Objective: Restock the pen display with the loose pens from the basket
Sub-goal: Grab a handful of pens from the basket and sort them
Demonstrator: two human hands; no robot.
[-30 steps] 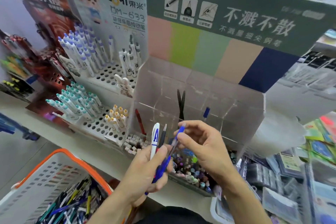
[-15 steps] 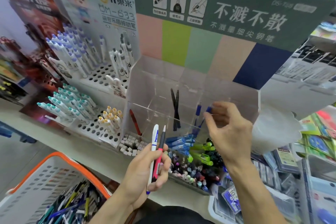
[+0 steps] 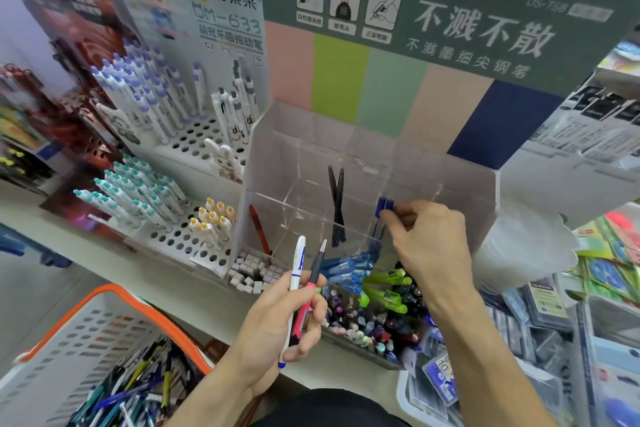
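My right hand point(image 3: 427, 239) pinches a blue pen point(image 3: 385, 208) into the clear display point(image 3: 374, 149); my left hand point(image 3: 277, 319) grips two pens awaiting sorting.

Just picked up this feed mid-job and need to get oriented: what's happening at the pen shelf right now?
A person is restocking the clear acrylic organizer with pens. The right hand pinches the blue pens standing in a right-side compartment. The left hand holds a white pen and a black-and-pink pen, tips up. Two black pens stand in the middle compartment, a red pen on the left. The orange-rimmed basket at lower left holds many loose pens.
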